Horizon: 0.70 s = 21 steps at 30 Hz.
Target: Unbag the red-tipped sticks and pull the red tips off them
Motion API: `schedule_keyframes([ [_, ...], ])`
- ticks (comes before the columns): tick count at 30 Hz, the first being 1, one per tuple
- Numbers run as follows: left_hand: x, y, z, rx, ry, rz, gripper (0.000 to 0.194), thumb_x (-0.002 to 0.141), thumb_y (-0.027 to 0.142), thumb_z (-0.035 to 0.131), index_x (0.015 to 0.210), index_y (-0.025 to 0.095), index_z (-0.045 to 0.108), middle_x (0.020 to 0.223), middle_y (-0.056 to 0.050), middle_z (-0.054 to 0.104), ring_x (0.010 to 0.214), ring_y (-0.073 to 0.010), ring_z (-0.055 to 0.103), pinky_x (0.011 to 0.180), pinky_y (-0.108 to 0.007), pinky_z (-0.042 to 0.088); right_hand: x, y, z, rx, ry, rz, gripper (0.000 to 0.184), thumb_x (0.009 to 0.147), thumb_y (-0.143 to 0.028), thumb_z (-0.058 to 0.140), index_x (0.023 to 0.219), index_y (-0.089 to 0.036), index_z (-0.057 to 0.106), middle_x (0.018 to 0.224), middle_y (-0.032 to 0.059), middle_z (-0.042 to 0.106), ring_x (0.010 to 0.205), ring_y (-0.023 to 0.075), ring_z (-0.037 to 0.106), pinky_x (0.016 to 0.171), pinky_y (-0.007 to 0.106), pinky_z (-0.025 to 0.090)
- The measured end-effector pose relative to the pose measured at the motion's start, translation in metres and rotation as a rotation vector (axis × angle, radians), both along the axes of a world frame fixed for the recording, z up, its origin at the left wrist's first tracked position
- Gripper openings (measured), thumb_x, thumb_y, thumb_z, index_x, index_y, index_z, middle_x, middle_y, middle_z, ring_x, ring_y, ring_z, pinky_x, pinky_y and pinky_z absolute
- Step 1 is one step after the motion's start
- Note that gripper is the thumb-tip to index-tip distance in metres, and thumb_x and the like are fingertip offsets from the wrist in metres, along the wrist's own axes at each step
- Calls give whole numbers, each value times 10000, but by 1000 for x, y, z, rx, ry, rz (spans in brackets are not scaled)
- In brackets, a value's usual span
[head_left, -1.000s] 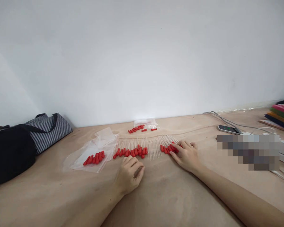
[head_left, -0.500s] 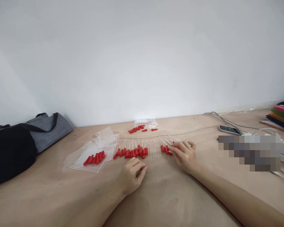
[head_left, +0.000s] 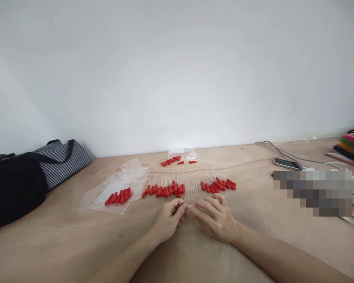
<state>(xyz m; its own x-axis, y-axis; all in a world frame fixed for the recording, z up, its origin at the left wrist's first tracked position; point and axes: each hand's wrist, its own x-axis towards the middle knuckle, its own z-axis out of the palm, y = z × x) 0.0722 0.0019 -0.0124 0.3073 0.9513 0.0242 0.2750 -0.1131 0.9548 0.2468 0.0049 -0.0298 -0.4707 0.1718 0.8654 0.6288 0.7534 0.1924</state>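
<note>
My left hand (head_left: 168, 221) is closed in a pinch low in front of the droppers. What sits between its fingertips is too small to make out. Close by on the right, my right hand (head_left: 216, 220) has its fingertips almost at the left ones; its fingers are bent and partly blurred. Beyond the hands lies a row of clear thin tubes (head_left: 194, 188) without bulbs. On its left are several droppers with red rubber bulbs (head_left: 166, 190), and on its right another fan of red-bulbed droppers (head_left: 218, 184).
Clear zip bags (head_left: 132, 177) lie at left with several red bulbs (head_left: 118, 196) on them. Further back are another bag (head_left: 181, 152) and more red bulbs (head_left: 168, 161). A striped and black bag (head_left: 61, 161) stands far left; a small device (head_left: 287, 163) with cables lies right.
My right hand has left the right-hand droppers and come down and left to my left hand, uncovering their red bulbs. My left hand has shifted slightly right, its fingertips now pinched.
</note>
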Motion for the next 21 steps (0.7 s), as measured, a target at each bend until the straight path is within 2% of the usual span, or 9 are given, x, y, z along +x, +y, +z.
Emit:
schedule_keyframes([
  [4,-9,-1,3,279,351,-15,208,770,334,497,704,170,606,591,30,513,544,-100,435,521,-214,324,6,7,2,-96,-22,-57,283,803,-229,510,1079,-175,534,984,62,623,947,169,503,859,366,262],
  [7,-8,-5,6,347,451,-43,187,755,306,517,682,178,631,588,25,529,561,-108,446,540,-219,325,6,12,0,-222,-94,10,210,828,-243,471,1006,-192,569,832,28,641,791,137,531,873,378,249],
  [9,-6,-7,6,324,421,-39,164,741,307,535,771,186,641,606,25,549,554,-106,450,539,-215,336,6,13,-3,-299,-110,60,178,842,-242,447,938,-206,592,668,-12,606,640,103,498,838,355,266],
  [11,-6,-7,4,264,355,-13,188,725,318,553,828,179,626,613,28,557,528,-97,435,518,-206,340,7,12,-4,-348,-113,91,187,849,-235,425,874,-207,608,573,-28,549,574,91,448,775,325,280],
  [16,-9,-2,0,121,213,-22,185,686,311,578,612,143,560,533,41,490,487,-77,389,466,-188,309,10,8,0,-357,-97,114,203,826,-222,425,755,-193,613,506,-26,479,590,106,387,701,310,251],
  [21,-9,-1,2,66,178,-35,191,685,298,565,572,152,517,483,50,472,445,-71,379,434,-184,283,11,6,2,-338,-86,100,199,816,-233,434,717,-198,603,487,-32,459,599,111,366,709,322,234],
])
